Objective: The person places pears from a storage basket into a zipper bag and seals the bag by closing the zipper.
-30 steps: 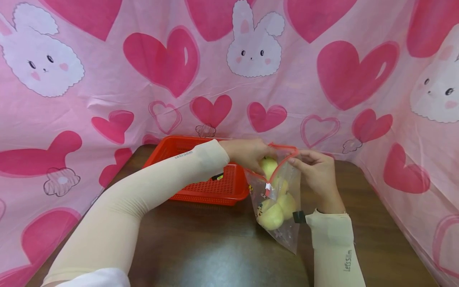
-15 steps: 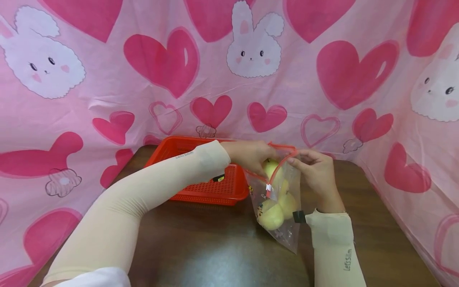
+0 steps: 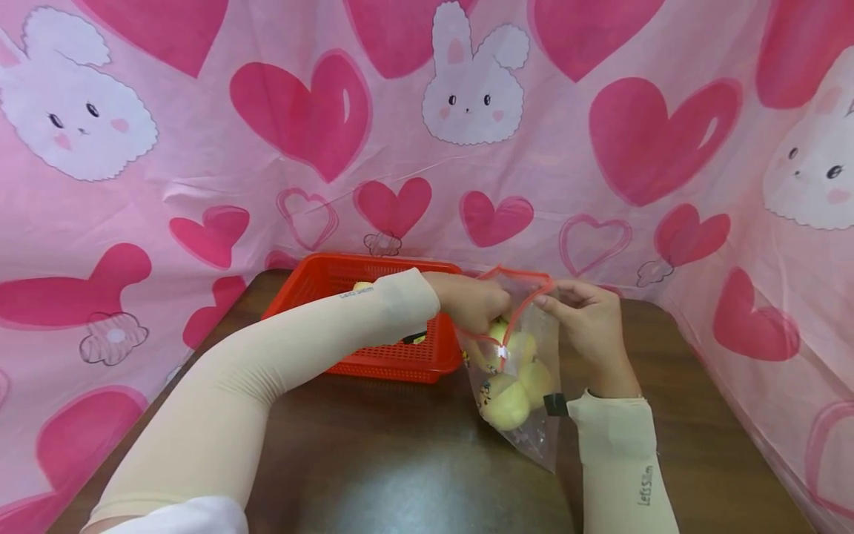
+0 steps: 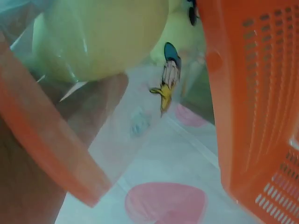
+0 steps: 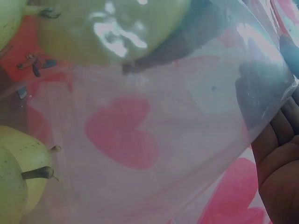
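The right hand (image 3: 587,319) pinches the red zip edge of a clear plastic bag (image 3: 537,441) between thumb and fingers. Several yellow-green pears (image 3: 507,404) lie in the lower part of the bag, seen through its printed wall. My left hand (image 3: 477,300) reaches into the bag's mouth with bent fingers, holding another pear (image 3: 500,329), partly hidden by the hand and bag. In the left wrist view a digit (image 4: 105,95) lies against a pear (image 4: 103,39) behind the film. Pear stems show in the right wrist view, beside the right palm (image 5: 280,163).
A red plastic basket (image 3: 394,368) stands left of the bag, partly behind the left forearm. One pear (image 3: 362,285) shows inside it. Both stand on a dark wooden table (image 3: 373,452), enclosed by a pink heart-and-rabbit cloth (image 3: 400,163). The bag carries a white zip slider (image 3: 502,352).
The left hand has shifted slightly right and deeper into the bag's mouth, and the pear at it sits lower. A pear in the basket has come into view above the forearm. The right hand stays.
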The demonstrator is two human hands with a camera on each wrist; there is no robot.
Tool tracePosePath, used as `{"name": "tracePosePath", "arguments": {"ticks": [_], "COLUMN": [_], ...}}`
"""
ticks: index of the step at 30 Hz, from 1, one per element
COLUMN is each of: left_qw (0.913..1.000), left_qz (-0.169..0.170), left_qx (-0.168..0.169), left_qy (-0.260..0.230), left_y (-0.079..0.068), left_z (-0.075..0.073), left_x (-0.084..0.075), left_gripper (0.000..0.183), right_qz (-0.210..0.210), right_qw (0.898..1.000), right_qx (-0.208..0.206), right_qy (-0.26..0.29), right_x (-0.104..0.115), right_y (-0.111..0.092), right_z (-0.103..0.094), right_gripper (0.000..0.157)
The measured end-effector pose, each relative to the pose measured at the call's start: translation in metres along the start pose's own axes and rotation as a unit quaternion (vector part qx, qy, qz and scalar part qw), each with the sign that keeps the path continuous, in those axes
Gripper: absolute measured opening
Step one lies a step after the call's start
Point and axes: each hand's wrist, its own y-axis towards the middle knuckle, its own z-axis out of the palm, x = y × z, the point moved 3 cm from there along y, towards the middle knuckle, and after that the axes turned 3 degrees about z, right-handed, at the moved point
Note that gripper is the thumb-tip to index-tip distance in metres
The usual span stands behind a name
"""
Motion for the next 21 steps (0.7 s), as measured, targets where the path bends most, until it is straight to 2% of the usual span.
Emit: {"name": "tracePosePath", "arguments": {"ticks": [3, 6, 10, 17, 21], "left_qw": [0.9999, 0.9998, 0.9992, 0.9952, 0.9931], "left_qz": [-0.008, -0.017, -0.023, -0.031, -0.030], "left_qx": [0.010, -0.005, -0.031, -0.091, -0.104], "left_qy": [-0.008, -0.013, 0.010, 0.017, 0.045], "left_y": [0.001, 0.002, 0.004, 0.008, 0.012], "left_z": [0.002, 0.002, 0.001, -0.002, 0.001], "left_x": [-0.001, 0.001, 0.004, 0.007, 0.008], "left_gripper": [0.027, 0.019, 0.013, 0.048, 0.035], "right_qz": [0.002, 0.004, 0.004, -0.001, -0.013], "right_qw": [1.000, 1.000, 1.000, 1.000, 0.999], "right_qx": [0.002, 0.002, 0.002, 0.007, 0.014], "right_qy": [0.005, 0.011, 0.004, 0.016, 0.034], "right_x": [-0.001, 0.000, 0.001, 0.002, 0.004], "right_y": [0.000, 0.000, 0.001, 0.002, 0.002], "right_z": [0.000, 0.001, 0.002, 0.004, 0.005], "right_gripper": [0.017, 0.017, 0.019, 0.021, 0.022]}}
